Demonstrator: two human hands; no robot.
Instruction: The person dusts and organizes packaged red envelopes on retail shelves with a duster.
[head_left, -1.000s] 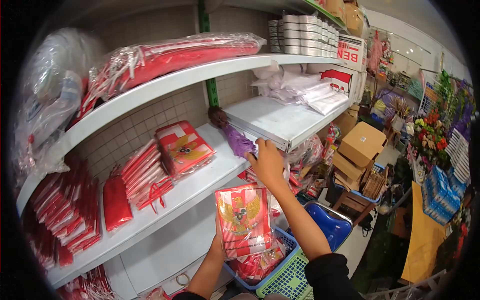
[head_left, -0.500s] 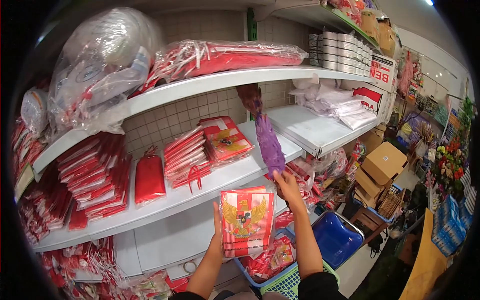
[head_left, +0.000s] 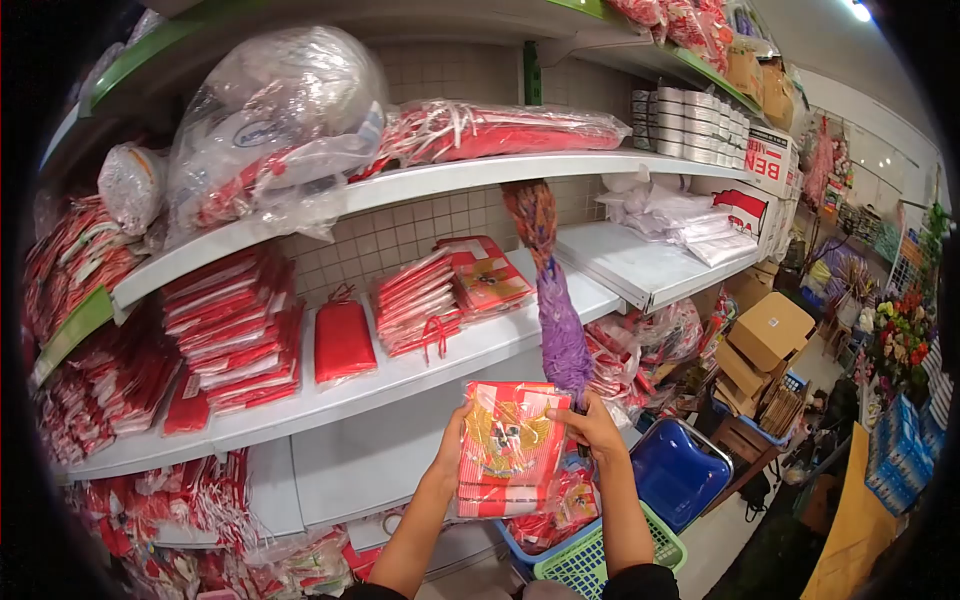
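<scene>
My left hand (head_left: 450, 445) grips the left edge of a stack of clear-wrapped red and white packets (head_left: 510, 455) printed with a golden eagle emblem. On the stack's upper right edge, my right hand (head_left: 596, 428) closes with its thumb over the front. Just behind that hand hangs the lower end of a purple and brown stringy bundle (head_left: 563, 330). Beyond, on the middle shelf (head_left: 400, 400), lie a pile of wrapped packets (head_left: 415, 300), another eagle packet (head_left: 490, 280) and a flat red packet (head_left: 343, 340).
Below the hands are a blue basket (head_left: 525, 556) holding red packets and a green basket (head_left: 668, 550). A blue tray-like container (head_left: 682, 470) leans at right. Cardboard boxes (head_left: 768, 330) stand farther right. The upper shelf (head_left: 430, 182) carries large plastic-wrapped bundles.
My right hand has moved from the tip of the purple bundle down onto the packets' right edge. The packets have shifted slightly right, and the view has shifted too.
</scene>
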